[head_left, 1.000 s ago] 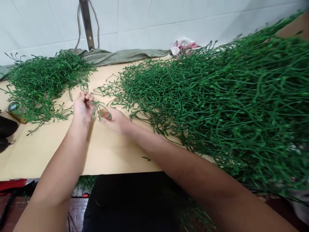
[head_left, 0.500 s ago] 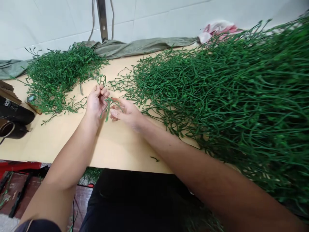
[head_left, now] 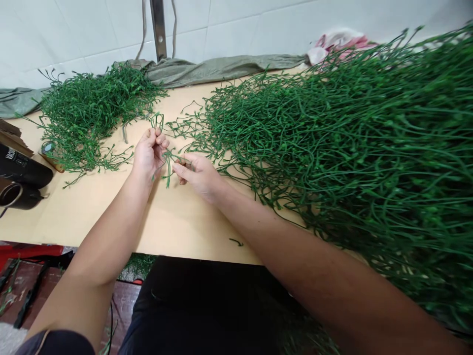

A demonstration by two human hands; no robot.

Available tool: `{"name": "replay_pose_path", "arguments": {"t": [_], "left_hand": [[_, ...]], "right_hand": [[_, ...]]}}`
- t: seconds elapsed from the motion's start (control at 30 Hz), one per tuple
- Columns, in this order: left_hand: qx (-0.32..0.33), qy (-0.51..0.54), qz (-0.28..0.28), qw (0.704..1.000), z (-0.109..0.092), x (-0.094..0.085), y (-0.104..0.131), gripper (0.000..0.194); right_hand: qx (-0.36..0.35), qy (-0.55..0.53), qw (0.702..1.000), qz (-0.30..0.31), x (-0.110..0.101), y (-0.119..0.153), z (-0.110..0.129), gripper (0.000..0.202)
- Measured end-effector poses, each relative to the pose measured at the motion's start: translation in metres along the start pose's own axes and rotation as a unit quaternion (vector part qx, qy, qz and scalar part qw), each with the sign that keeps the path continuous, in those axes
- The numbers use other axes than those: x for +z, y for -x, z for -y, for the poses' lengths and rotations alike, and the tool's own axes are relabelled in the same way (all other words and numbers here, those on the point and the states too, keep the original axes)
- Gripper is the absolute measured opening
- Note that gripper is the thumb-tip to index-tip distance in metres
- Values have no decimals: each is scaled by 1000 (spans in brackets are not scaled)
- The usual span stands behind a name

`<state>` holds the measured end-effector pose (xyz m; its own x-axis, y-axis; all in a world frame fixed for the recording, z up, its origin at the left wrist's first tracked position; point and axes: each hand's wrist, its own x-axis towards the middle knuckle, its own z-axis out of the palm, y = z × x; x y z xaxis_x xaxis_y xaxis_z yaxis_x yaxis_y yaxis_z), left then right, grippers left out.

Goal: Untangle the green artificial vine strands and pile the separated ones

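Between my hands is a green plastic plant stem (head_left: 168,165) with several thin branches spreading from one point. My left hand (head_left: 148,153) is closed, its thumb and fingers pinching the stem, whose looped end sticks out above the fingertips. My right hand (head_left: 197,173) pinches one branch of the same stem between thumb and fingers, just right of the branching point. To the right lies a large heap of similar green stems (head_left: 295,138). A smaller heap of green stems (head_left: 92,108) sits at the back left, beyond my left hand.
Black mugs or cups (head_left: 22,195) and a torn cardboard piece (head_left: 13,133) stand at the table's left edge. Grey-green cloth (head_left: 221,68) runs along the wall, with a pink and white cloth (head_left: 340,43) at its end. A small stem scrap (head_left: 236,242) lies near the front of the table (head_left: 192,222).
My right hand has moved slightly right, drawing its branch outward from the stem. My left hand keeps its pinch in nearly the same place.
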<state>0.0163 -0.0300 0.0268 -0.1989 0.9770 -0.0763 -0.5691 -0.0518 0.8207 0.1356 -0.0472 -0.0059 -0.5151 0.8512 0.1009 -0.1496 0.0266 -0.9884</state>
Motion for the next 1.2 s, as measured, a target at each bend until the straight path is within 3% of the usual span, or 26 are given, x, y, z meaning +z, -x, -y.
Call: {"name": "replay_pose_path", "arguments": {"t": [0.17, 0.3, 0.37, 0.43, 0.53, 0.6, 0.67, 0.77, 0.97, 1.2], "left_hand": [[-14, 1, -36, 999, 3, -8, -8, 24], [49, 48, -135, 988, -5, -25, -23, 29], [66, 56, -147, 985, -9, -30, -26, 30], [59, 46, -123, 990, -9, -29, -23, 30], [24, 12, -57, 998, -1, -19, -15, 28], [6, -8, -20, 1000, 4, -13, -11, 27], [7, -15, -6, 1000, 5, -9, -9, 26], [18, -19, -18, 999, 3, -6, -8, 27], [3, -42, 1, 999, 3, 4, 3, 21], [8, -55, 0, 998, 4, 9, 7, 15]], "right_hand": [[-25, 72, 996, 47, 0, 5, -1, 23], [-59, 143, 957, 245, 19, 26, 10, 16], [-74, 157, 943, 283, 26, 31, 16, 17], [-82, 158, 961, 210, 21, 27, 19, 18], [-104, 114, 987, -50, -16, 9, 19, 11], [-85, 5, 968, -238, -47, -2, 16, 7], [-45, -70, 948, -308, -68, -8, 14, 14], [-13, -84, 954, -287, -63, -5, 14, 21], [-40, 80, 978, -187, -7, 7, 14, 31], [-14, 184, 967, -178, -12, 4, -3, 30]]}}
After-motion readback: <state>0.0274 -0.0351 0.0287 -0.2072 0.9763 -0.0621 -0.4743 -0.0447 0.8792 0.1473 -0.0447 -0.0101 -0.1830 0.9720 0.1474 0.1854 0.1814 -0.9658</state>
